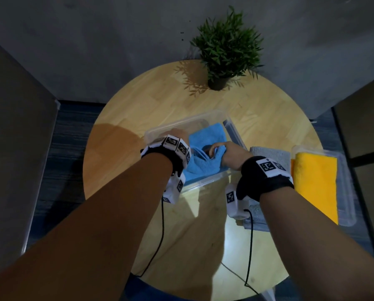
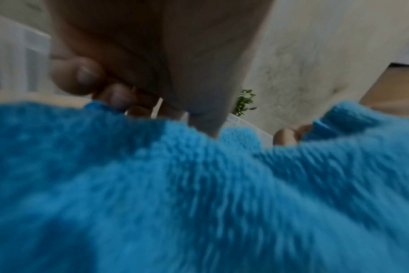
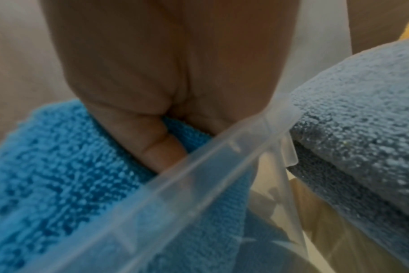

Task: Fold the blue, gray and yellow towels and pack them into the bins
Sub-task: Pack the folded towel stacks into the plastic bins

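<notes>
Your right hand (image 1: 229,154) and left hand (image 2: 119,77) both pinch the blue towel (image 1: 205,148) inside the clear bin (image 1: 175,124) — fingers curled into its folds.

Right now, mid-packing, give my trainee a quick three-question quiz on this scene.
1. True or false: the blue towel is inside the clear bin.
2. Which towel lies in the other bin at the right? A gray, B yellow, C blue.
3. What is the right hand doing?

Key:
1. True; the towel sits bunched within the bin's walls.
2. B; the yellow towel lies there, while the gray towel rests on the table between the bins.
3. It grips a fold of the blue towel; the left hand holds the towel's other side.
</notes>
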{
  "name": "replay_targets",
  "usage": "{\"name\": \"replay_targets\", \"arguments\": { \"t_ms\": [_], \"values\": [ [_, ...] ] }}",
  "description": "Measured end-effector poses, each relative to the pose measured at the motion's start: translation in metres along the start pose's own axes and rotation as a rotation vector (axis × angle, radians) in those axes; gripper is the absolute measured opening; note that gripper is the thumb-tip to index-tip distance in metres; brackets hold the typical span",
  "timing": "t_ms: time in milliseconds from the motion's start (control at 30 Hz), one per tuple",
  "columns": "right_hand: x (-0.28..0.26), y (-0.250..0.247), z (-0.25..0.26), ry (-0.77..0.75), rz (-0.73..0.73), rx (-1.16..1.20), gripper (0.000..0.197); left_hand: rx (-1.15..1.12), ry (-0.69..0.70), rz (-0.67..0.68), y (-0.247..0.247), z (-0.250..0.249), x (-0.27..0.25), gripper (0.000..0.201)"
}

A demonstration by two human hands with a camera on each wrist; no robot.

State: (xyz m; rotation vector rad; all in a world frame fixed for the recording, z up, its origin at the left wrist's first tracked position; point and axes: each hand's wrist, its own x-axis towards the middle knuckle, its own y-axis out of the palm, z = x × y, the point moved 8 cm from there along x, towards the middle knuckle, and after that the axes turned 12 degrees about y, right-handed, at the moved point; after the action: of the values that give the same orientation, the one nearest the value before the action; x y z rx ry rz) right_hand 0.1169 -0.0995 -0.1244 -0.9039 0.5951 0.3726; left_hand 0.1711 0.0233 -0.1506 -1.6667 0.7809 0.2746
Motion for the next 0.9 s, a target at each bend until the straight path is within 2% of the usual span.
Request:
{"name": "replay_targets", "arguments": {
  "t_ms": [67,167,267,367,433,500,567,600,667,700,733,800,867,900],
  "values": [
    [-0.003,-0.001,0.001,-0.015,0.016,-0.014,0.023,-0.142,-0.048,0.063,0.001,-0.001,-0.005,0.04],
    [0.001,0.001,-0.005,0.014,0.01,0.031,0.03,-0.393,-0.064,0.042,-0.008,-0.005,-0.009,0.041],
    [0.006,0.002,-0.012,0.041,-0.006,0.117,0.044,-0.273,-0.049,-0.057,-0.015,0.003,-0.003,0.043],
    [0.006,0.006,-0.012,0.054,0.016,0.088,0.044,-0.085,0.007,-0.226,-0.033,0.0,-0.005,0.036],
    [0.006,0.01,-0.012,0.063,0.029,0.085,0.045,0.005,0.012,-0.264,-0.037,-0.004,-0.007,0.032],
    [0.006,0.012,-0.014,0.082,0.02,0.078,0.038,0.011,0.007,-0.243,-0.035,-0.006,-0.006,0.027],
    [0.006,0.013,-0.017,0.101,0.012,0.101,0.029,-0.098,0.004,-0.185,-0.029,-0.009,-0.005,0.007],
    [0.006,0.013,-0.017,0.1,0.014,0.122,0.029,-0.157,0.01,-0.167,-0.025,-0.009,-0.004,0.013],
    [0.006,0.014,-0.019,0.121,0.035,0.169,0.032,-0.262,0.039,-0.097,-0.009,-0.013,-0.005,0.052],
    [0.006,0.016,-0.02,0.147,0.06,0.191,0.032,-0.285,0.055,-0.065,-0.001,-0.015,-0.007,0.063],
    [0.007,0.017,-0.021,0.172,0.079,0.217,0.032,-0.294,0.076,-0.038,0.007,-0.017,-0.008,0.067],
    [0.007,0.013,-0.023,0.197,0.062,0.365,0.036,-0.295,0.089,0.048,0.014,-0.02,-0.011,0.059],
    [0.008,0.0,-0.031,0.226,-0.055,0.649,0.044,-0.304,0.093,0.092,0.011,-0.017,-0.013,0.053],
    [0.006,-0.006,-0.036,0.248,-0.121,0.766,0.04,-0.338,0.076,0.111,0.01,-0.015,-0.014,0.06]
  ]
}}
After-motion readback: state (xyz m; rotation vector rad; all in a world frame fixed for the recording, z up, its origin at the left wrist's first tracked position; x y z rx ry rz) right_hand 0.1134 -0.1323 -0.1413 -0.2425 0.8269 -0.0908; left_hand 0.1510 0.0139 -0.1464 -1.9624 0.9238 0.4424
